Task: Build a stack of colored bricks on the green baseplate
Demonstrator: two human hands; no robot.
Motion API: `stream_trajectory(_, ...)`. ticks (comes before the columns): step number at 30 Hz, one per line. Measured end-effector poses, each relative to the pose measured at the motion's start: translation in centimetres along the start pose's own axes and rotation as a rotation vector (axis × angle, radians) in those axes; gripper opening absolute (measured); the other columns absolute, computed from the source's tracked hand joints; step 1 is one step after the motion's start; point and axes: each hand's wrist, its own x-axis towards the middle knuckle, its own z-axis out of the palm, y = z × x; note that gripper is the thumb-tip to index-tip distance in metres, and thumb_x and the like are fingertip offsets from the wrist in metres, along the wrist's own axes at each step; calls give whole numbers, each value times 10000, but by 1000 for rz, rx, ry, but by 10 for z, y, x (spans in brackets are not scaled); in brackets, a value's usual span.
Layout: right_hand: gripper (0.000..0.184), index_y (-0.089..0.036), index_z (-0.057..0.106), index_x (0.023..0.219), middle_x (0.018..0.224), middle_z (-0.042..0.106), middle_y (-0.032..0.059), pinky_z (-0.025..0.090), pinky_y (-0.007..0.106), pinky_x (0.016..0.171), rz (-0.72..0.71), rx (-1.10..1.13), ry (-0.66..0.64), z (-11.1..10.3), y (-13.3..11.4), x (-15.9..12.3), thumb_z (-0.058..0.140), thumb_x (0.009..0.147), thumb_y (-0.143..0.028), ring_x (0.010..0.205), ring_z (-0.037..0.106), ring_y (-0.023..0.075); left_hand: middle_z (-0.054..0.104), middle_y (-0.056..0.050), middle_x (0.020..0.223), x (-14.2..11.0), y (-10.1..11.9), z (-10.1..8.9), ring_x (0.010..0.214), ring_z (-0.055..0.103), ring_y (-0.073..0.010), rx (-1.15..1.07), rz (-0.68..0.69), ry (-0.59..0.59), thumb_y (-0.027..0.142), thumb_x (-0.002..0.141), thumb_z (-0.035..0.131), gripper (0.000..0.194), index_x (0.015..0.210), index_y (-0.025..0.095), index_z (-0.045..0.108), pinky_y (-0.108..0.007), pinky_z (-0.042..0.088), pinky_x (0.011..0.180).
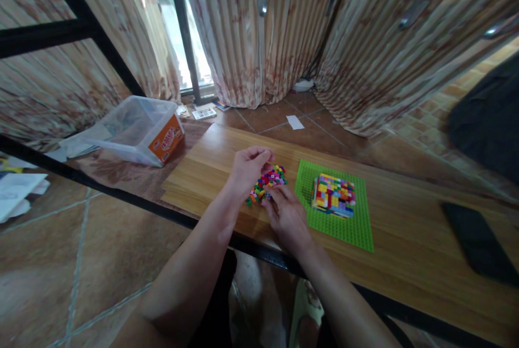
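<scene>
A small heap of loose, many-coloured toy bricks (271, 178) lies on the wooden tabletop. Over the heap's far left side is my left hand (249, 167), its thumb and fingers pinched together; whatever is between them is too small to make out. My right hand (287, 215) reaches to the heap's near edge with fingers curled together, and the fingertips hide what they hold, if anything. To the right, a block built of many-coloured bricks (334, 195) sits on a green studded baseplate (363, 229).
The wooden table (219, 145) has a dark metal front edge. A dark phone-like slab (478, 240) lies at its right. At the left stands a clear plastic bin (130, 126) with an orange label. Dark frame bars (117, 69) cross the upper left. Curtains (243, 40) hang behind.
</scene>
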Motion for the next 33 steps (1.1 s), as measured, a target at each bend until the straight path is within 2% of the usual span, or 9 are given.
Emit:
stream_trajectory(3, 311, -176, 662, 1183, 1113, 609, 125, 493, 375, 909, -9, -50, -11, 8, 1, 9, 504, 919, -228, 1042, 562, 247, 653, 2, 702, -1, 0, 0, 528, 557, -49, 3, -13, -21, 171, 772, 619, 79, 748, 118, 673, -169, 422, 529)
stream_trajectory(7, 244, -192, 711, 1057, 1047, 613, 108, 493, 372, 881, -3, -70, -15, 17, 4, 14, 529, 895, -206, 991, 552, 242, 650, 5, 697, -2, 0, 0, 541, 543, -47, 22, -17, -24, 167, 776, 615, 77, 749, 125, 673, -168, 417, 536)
stream_trajectory(13, 233, -226, 725, 866, 978, 632, 70, 497, 350, 868, 33, 16, 57, 16, 8, 14, 499, 922, -225, 945, 574, 209, 629, 15, 653, -1, -5, 1, 556, 542, -58, 74, -16, -58, 171, 769, 612, 94, 703, 129, 664, -176, 422, 556)
stream_trajectory(16, 216, -221, 728, 914, 1061, 629, 87, 498, 366, 890, 5, 10, 75, 11, 9, 13, 512, 916, -236, 991, 573, 224, 619, 20, 624, 0, -9, 1, 547, 525, -61, 127, -12, -70, 178, 756, 622, 82, 709, 134, 673, -177, 409, 547)
stream_trajectory(20, 212, -203, 722, 998, 1117, 609, 107, 492, 387, 924, -34, -32, 27, 9, 8, 10, 539, 897, -237, 1030, 561, 244, 642, 12, 667, 1, -9, 0, 572, 549, -70, 146, -5, -46, 186, 753, 613, 84, 720, 138, 675, -181, 427, 562)
stream_trajectory(28, 238, -177, 715, 1038, 1155, 588, 122, 479, 415, 950, -59, -54, -52, 7, 1, 5, 610, 853, -283, 1051, 539, 264, 644, 13, 685, 0, -3, -1, 575, 560, -65, 104, 3, -19, 185, 748, 622, 75, 709, 135, 662, -177, 439, 573)
stream_trajectory(33, 195, -197, 728, 984, 1138, 606, 113, 481, 424, 957, -58, -18, -43, 4, 9, 3, 595, 841, -205, 1053, 552, 256, 640, 17, 668, 0, 0, -2, 559, 547, -65, 117, 1, -6, 187, 747, 619, 80, 709, 135, 666, -176, 437, 561)
